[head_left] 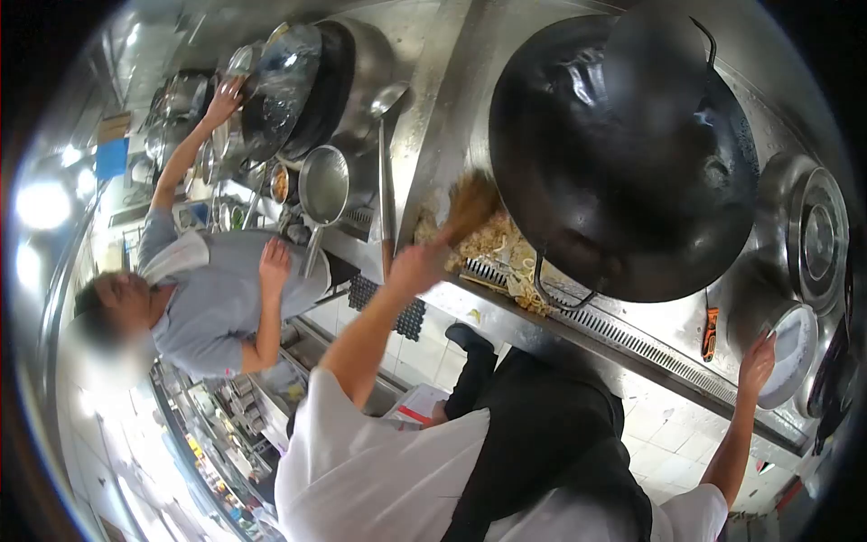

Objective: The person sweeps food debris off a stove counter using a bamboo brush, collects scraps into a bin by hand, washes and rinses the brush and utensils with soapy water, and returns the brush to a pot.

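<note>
Wok (623, 194), broad, dark and round, is the largest thing here and looks like heavy, stiff metal. Its near loop handle (537, 275) and far loop handle (711, 45) would be the places to lift it; the smooth curved wall would probably slip from a bare palm. Just right of the wok sits a lidded metal pot (820, 237), rigid and likely weighty too. Left of the wok, along its near edge, spreads a loose heap of food scraps (488, 251), pale and crumbly, apparently soft and damp; it would smear or scatter if pinched, so it is better pushed as a mass. Right of the wok, on the near side, the right hand (757, 363) pinches the rim of a white dish (798, 348), fingers pressed together at its edge. It seems light and stiff, perhaps breakable; that edge is the natural hold. Smallest is the brush (471, 210), its bristles beside the wok's left edge, over the scraps. The left hand (420, 268) is wrapped round its handle, a firm hold for something light with springy, bending bristles.
</note>
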The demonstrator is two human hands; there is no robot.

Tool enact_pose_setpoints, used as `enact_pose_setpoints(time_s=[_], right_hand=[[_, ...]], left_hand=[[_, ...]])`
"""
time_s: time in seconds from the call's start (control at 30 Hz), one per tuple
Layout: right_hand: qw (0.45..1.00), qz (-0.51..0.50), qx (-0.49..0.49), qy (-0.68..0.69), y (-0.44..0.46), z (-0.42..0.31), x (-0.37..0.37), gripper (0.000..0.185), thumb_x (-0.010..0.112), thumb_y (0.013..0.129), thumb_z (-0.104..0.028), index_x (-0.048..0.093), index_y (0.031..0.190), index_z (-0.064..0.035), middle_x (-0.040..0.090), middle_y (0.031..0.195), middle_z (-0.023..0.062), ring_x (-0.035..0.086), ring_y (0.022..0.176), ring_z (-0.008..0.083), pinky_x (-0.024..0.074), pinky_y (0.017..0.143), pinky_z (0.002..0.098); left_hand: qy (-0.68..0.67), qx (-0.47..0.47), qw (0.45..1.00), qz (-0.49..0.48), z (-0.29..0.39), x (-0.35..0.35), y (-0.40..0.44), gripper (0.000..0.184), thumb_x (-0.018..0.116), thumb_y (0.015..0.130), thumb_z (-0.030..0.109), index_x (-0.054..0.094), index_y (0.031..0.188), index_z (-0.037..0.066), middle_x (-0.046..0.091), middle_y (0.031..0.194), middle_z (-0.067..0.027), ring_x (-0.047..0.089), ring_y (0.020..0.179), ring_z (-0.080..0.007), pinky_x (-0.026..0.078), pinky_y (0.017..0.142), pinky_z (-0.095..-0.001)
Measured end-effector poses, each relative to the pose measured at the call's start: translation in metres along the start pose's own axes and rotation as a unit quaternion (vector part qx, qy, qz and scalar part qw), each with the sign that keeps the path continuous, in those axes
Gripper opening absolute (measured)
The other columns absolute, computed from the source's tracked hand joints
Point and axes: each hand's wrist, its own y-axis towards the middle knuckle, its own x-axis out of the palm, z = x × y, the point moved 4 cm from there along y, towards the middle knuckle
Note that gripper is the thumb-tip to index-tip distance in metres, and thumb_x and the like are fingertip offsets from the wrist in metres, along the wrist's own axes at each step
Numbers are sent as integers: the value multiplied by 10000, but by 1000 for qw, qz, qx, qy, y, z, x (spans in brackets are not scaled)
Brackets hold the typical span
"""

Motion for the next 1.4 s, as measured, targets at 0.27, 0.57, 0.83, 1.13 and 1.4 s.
enact_pose_setpoints(time_s=[0.27, 0.57, 0.83, 1.13, 1.4], right_hand=[[999, -41, 10, 8, 3, -7, -5, 386, 358, 979, -318, 526, 1004, 29, 602, 837, 302, 574, 788, 478, 433, 665, 538], [998, -59, 37, -3, 1, -19, -23, 380, 325, 977, -338, 517, 1029, -14, 629, 834, 275, 605, 800, 461, 469, 703, 536], [998, -39, 25, 37, -1, -27, -26, 322, 357, 975, -296, 500, 1040, -14, 632, 814, 264, 613, 774, 446, 473, 681, 529], [998, -45, 18, -27, 3, -17, -14, 371, 358, 976, -301, 521, 1096, 10, 638, 836, 265, 619, 773, 439, 488, 682, 514], [998, -48, 24, 12, -1, -32, -31, 372, 331, 978, -304, 526, 1056, 3, 639, 872, 267, 624, 828, 426, 485, 726, 513]], left_hand=[[-126, -118, 982, 78, 15, -70, -53, 643, 690, 713, 274, 497, 1325, 250, 672, 852, -186, 672, 735, -302, 530, 676, -388], [-63, -122, 984, 110, 18, 64, -5, 906, 718, 648, 283, 281, 1441, 248, 612, 1111, -220, 594, 1009, -384, 476, 881, -441], [-30, -64, 975, 211, 22, -11, -77, 467, 609, 760, 308, 567, 1222, 260, 653, 957, -191, 614, 961, -373, 482, 838, -465], [-75, -161, 962, 207, -20, -10, 67, 588, 497, 805, 435, 440, 1358, 243, 607, 1127, -217, 581, 1033, -402, 466, 895, -451], [-307, -292, 899, 115, -5, 61, -80, 466, 561, 792, 366, 561, 1239, 232, 620, 799, -127, 636, 716, -231, 545, 514, -374]])
